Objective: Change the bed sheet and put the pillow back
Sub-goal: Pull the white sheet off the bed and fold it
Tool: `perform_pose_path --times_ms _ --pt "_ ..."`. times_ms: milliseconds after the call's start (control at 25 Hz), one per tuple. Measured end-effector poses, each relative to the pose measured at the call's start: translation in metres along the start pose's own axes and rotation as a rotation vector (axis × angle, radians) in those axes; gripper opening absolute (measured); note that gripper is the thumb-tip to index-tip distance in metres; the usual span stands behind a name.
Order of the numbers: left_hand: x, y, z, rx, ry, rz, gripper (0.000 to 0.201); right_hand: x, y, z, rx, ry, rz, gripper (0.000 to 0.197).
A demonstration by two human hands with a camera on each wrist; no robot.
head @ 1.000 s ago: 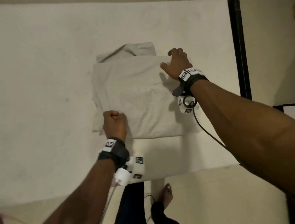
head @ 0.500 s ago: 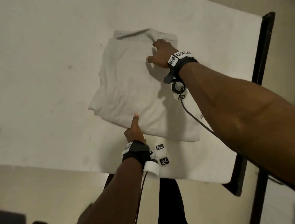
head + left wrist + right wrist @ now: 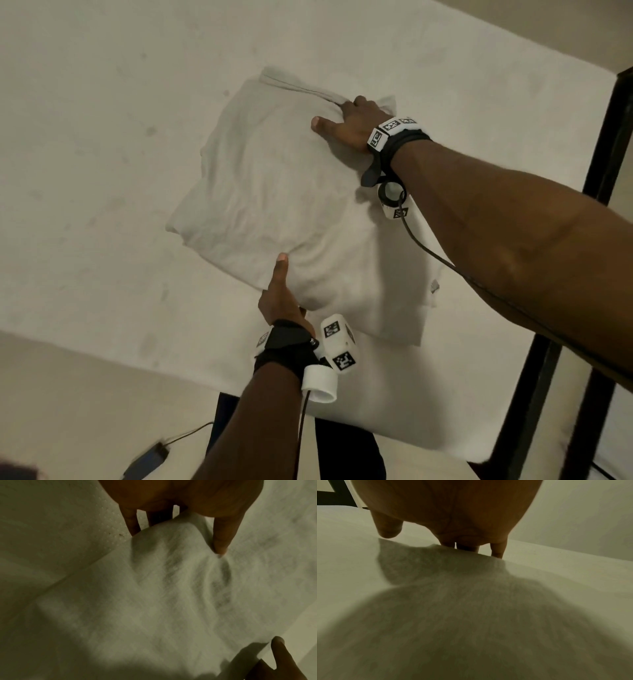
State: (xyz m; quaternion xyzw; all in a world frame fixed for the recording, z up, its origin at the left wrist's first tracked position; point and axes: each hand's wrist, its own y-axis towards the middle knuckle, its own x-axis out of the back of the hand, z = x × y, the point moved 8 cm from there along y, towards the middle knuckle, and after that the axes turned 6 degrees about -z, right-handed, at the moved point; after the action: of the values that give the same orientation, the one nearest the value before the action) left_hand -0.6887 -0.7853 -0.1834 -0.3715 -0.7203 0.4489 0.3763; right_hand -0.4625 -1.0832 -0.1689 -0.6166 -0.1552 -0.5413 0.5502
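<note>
A folded off-white sheet [image 3: 274, 192] lies on the bare mattress [image 3: 102, 137]. At its near edge my left hand [image 3: 279, 294] holds the fold: the thumb [image 3: 221, 540] lies on top and the fingers [image 3: 132, 524] slip under the edge. My right hand [image 3: 346, 120] is at the sheet's far right corner. Its fingers curl over the far edge and the thumb lies stretched out on top. In the right wrist view the sheet [image 3: 471, 615] fills the lower picture and hides the fingertips. No pillow is in view.
A black bed frame [image 3: 603, 154] runs down the right side of the mattress. Pale floor lies below the mattress's near edge, with a dark cable and a small device [image 3: 147, 459] on it. My dark trousers [image 3: 346, 452] stand against the bed.
My left hand has gone from a fist resting on the sheet to a thumb-on-top hold at the near edge. The right hand slid further over the far edge. The head view swung left.
</note>
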Motion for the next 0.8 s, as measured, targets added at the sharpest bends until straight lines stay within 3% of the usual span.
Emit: perform_pose_path --times_ms 80,160,280,360,480,600,720,800 --pt "-0.005 -0.009 -0.003 0.024 -0.027 0.028 0.036 0.002 -0.009 0.001 -0.022 0.056 0.065 0.110" --pt "-0.020 -0.018 -0.007 0.043 -0.078 0.154 0.050 -0.003 -0.025 0.000 -0.050 0.085 0.158 0.111" --pt "-0.035 -0.034 -0.025 0.003 -0.122 0.235 0.023 -0.027 -0.059 0.005 -0.017 0.077 0.287 0.099" --pt "-0.040 -0.041 -0.043 -0.026 -0.144 0.265 0.018 -0.033 -0.074 0.010 0.002 0.120 0.329 0.086" --pt "-0.038 -0.041 -0.084 -0.104 -0.197 0.244 0.037 0.010 -0.087 0.012 -0.067 0.371 0.211 0.078" --pt "-0.043 -0.057 -0.151 -0.275 -0.284 0.239 0.055 0.080 -0.104 0.006 -0.174 0.720 0.061 0.065" --pt "-0.066 -0.085 -0.223 -0.422 -0.283 0.307 0.070 0.140 -0.122 0.004 -0.208 0.984 -0.061 0.086" --pt "-0.081 -0.087 -0.259 -0.467 -0.286 0.406 0.083 0.163 -0.126 0.005 -0.175 1.044 -0.165 0.076"
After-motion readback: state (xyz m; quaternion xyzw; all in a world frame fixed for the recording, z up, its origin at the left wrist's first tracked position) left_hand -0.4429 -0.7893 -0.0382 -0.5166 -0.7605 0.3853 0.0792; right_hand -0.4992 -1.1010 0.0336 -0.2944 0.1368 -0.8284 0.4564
